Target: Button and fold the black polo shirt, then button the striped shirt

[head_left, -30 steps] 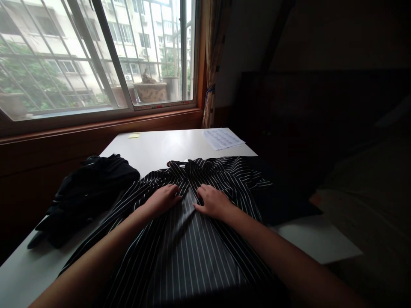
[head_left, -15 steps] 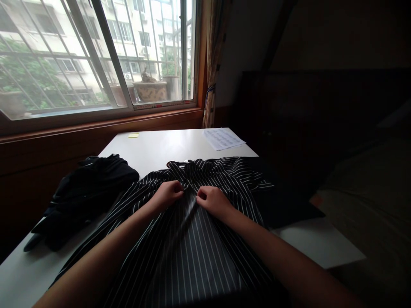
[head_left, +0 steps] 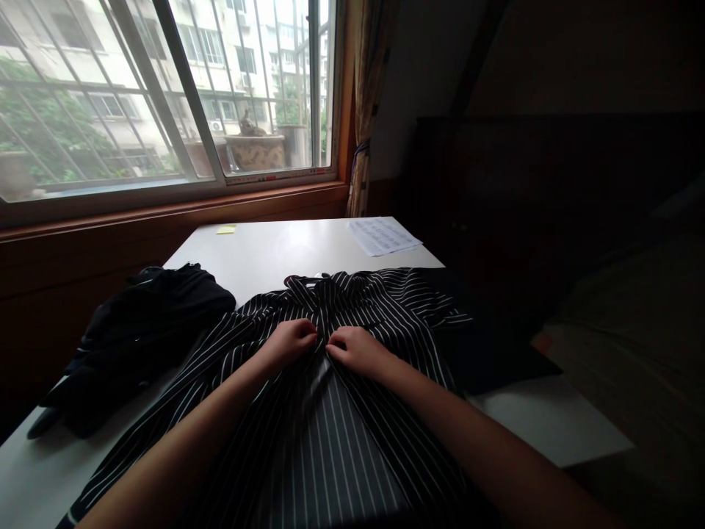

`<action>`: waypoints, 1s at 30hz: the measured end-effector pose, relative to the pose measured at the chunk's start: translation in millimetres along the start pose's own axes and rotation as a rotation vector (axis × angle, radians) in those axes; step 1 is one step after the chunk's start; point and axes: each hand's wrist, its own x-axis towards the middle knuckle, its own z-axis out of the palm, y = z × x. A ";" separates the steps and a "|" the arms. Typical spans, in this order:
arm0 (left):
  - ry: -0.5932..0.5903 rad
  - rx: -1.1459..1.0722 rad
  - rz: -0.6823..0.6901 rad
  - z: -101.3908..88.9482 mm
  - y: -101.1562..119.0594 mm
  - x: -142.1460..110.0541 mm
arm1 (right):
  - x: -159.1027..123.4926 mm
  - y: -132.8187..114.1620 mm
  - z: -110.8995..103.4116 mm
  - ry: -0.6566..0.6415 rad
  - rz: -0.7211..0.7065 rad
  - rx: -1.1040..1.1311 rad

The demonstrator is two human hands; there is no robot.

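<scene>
A black shirt with white stripes (head_left: 396, 308) lies spread over the table, its collar toward the window and its front parted below my hands. My left hand (head_left: 289, 342) pinches one front edge of the shirt with closed fingers. Close beside it, my right hand (head_left: 355, 349) is closed on the opposite front edge. The two hands are a small gap apart. Below them the paler inside of the shirt's back shows between the parted edges. Any buttons under my fingertips are too small or hidden to make out.
Dark crumpled clothing (head_left: 148, 323) lies on the left of the white table (head_left: 264, 242). Another dark cloth (head_left: 496, 353) is at the right edge. Printed papers (head_left: 382, 235) and a yellow sticky note (head_left: 226, 229) lie at the far end, below a barred window (head_left: 258, 88).
Both hands have moved slightly down the shirt's front. My right hand has come left, closer to my left, and the parted edges now meet nearer together. The view has shifted slightly.
</scene>
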 end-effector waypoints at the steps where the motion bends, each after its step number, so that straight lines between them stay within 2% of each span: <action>1: 0.022 0.017 0.011 -2.3 -1.1 0.6 | 1.1 2.1 -3.1 0.010 0.001 0.013; 4: 0.080 0.118 0.056 -6.3 -3.0 3.7 | 6.4 8.1 -14.8 0.076 0.034 0.030; 6: 0.066 0.163 0.073 -5.3 -3.2 5.9 | 10.7 11.3 -20.4 0.101 0.040 0.032; 13: 0.043 0.221 0.064 10.3 -4.0 10.8 | 23.6 16.3 -11.6 -0.003 -0.067 0.087; 23: 0.077 0.168 0.040 16.5 -12.0 9.2 | 33.8 26.5 -3.5 -0.103 -0.126 0.002; 30: 0.127 0.033 0.052 14.9 -11.6 5.7 | 29.1 31.9 -5.3 -0.056 -0.124 -0.071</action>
